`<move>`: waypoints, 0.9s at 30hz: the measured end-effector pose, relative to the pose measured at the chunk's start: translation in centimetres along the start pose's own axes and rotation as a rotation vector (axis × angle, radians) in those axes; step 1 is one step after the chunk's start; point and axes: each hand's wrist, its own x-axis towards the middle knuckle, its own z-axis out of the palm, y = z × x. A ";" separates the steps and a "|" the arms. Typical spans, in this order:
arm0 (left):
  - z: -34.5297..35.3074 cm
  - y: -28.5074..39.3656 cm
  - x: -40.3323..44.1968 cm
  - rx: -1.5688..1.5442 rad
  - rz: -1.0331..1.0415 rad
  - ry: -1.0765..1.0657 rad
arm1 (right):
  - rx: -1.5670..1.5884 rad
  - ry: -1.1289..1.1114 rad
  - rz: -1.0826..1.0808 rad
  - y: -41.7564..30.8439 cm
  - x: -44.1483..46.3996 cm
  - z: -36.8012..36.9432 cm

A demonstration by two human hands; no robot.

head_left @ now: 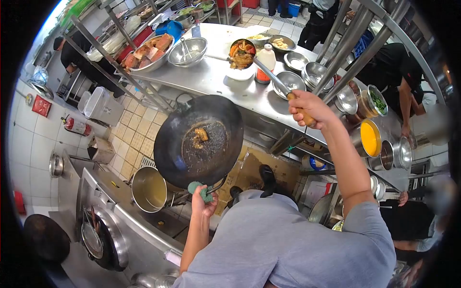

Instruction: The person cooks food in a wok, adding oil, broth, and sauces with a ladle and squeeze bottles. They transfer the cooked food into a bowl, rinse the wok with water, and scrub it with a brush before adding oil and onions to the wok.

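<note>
My left hand is closed around the handle of a large black wok, with a green cloth between hand and handle. The wok is held tilted, and a small lump of browned food lies in its sauce-streaked bottom. My right hand grips the wooden handle of a ladle. Its bowl is heaped with cooked food in orange, red and brown pieces. The ladle's bowl is right over a white bowl on the steel counter; whether they touch I cannot tell.
A bottle with a red label stands beside the white bowl. Several steel bowls and a pot of yellow liquid line the counter. A stockpot sits left of my left hand. Other people work nearby.
</note>
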 end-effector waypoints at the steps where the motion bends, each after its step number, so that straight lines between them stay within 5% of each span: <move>1: -1.1 0.0 0.3 -0.008 -0.025 -0.004 | 0.001 0.000 0.004 1.0 1.0 -0.2; 11: -4.6 -1.8 1.3 -0.097 -0.107 0.069 | -0.592 0.262 -0.067 9.1 6.0 0.3; 13: -5.0 -2.1 1.7 -0.105 -0.097 0.052 | -0.829 0.328 -0.226 11.2 7.6 -1.2; 20: -3.9 -2.1 2.6 -0.045 -0.095 -0.017 | -1.091 0.406 -0.258 9.5 5.7 -0.8; 26: -5.3 -1.9 6.8 -0.003 -0.104 -0.026 | -0.845 0.297 -0.319 8.8 3.2 -1.3; 27: -4.1 -1.5 5.7 0.082 -0.071 -0.017 | -0.535 0.171 -0.206 8.1 2.3 -0.2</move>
